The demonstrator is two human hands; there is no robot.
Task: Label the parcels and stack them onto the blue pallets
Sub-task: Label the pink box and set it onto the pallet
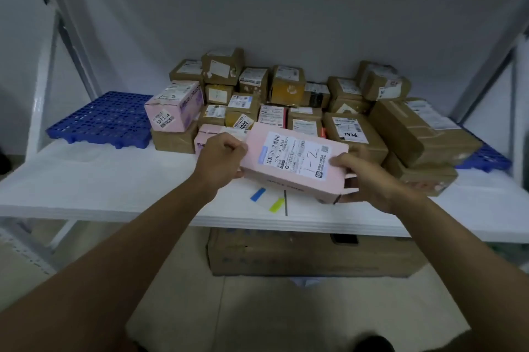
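- On the white surface [86,179], far left: blue pallet [100,119], nothing on it.
- Next right: pink box [174,105] sitting on a brown box [173,139].
- Left hand [219,161]: fingers curled round the left end of the pink parcel [294,162].
- Parcel held above the surface front edge, tilted; label [294,155] up, handwritten "1-2".
- Below it on the surface: blue tab [257,194], yellow tab [276,204].
- Right hand [369,179]: fingers grasping the parcel's right end.
- Behind: pile of brown parcels [286,91].
- Far right: second blue pallet [486,158] under boxes.
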